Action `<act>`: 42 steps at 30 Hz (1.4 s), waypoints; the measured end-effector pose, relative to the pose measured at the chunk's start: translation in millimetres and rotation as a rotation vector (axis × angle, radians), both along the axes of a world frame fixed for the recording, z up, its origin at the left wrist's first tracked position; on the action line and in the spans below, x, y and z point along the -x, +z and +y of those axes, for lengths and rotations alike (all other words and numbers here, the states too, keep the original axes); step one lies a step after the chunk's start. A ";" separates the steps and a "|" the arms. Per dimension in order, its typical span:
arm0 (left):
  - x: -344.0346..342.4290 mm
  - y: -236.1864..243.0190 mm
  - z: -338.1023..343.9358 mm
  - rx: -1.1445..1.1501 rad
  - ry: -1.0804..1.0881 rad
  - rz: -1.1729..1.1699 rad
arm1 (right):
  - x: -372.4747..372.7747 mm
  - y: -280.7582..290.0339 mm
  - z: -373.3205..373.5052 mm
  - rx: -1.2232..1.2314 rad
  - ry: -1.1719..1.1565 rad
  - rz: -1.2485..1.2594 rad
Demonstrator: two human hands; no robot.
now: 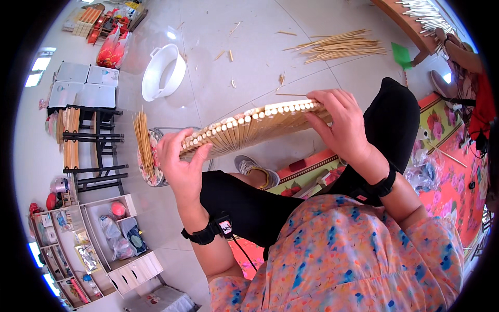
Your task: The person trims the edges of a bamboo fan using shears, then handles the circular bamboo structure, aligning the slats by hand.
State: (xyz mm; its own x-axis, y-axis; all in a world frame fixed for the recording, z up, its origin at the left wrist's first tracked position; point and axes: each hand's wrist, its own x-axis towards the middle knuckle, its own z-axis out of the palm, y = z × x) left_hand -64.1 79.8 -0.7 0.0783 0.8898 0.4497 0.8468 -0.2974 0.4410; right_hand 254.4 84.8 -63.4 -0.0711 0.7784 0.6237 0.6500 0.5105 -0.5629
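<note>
I grip a curved stick mat (249, 134) with fingers closed, left hand (180, 164) at nine o'clock, right hand (343, 122) at two; a white basin (152, 77) sits near ten-thirty.

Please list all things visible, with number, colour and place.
Stick mat: 1, tan, centre
Basin: 1, white, upper left
Loose sticks: many, tan, floor, top
Round stool: 1, floral, left
Stick bundle: 1, tan, on stool
Metal frames: several, black, far left
Shelf unit: 1, whitish, lower left
Small items: many, mixed, in shelf unit
Table: 1, brown, upper right
Pale sticks: many, white, on table
Co-worker: 1, red clothing, right edge
Floral covering: 1, red, right
Shirt: 1, floral, bottom
Trousers: 1 pair, black, below mat
Shoe: 1, grey, centre
Wristbands: 2, black, wrists
Left hand, right hand: 1 each, bare, mat's ends
</note>
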 end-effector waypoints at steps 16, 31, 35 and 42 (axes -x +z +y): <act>-41.8 9.9 10.0 -0.232 -0.007 0.238 | 18.9 12.8 12.7 0.067 0.055 0.164; 24.5 4.5 14.2 -0.068 -0.157 -0.162 | 15.7 7.0 -19.8 0.296 0.214 0.335; 24.1 3.3 13.3 -0.048 -0.064 -0.166 | 25.1 12.7 -11.7 0.161 0.153 0.251; -45.6 29.3 -1.0 -0.274 -0.111 0.231 | 45.0 16.7 -1.0 0.137 0.103 0.225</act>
State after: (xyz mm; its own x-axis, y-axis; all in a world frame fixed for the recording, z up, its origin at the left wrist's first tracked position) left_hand -18.5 78.8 28.6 0.2950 0.7193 0.6289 0.8705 -0.4737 0.1335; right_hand 209.3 83.8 -46.7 -0.0261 0.8526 0.5220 0.4495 0.4764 -0.7556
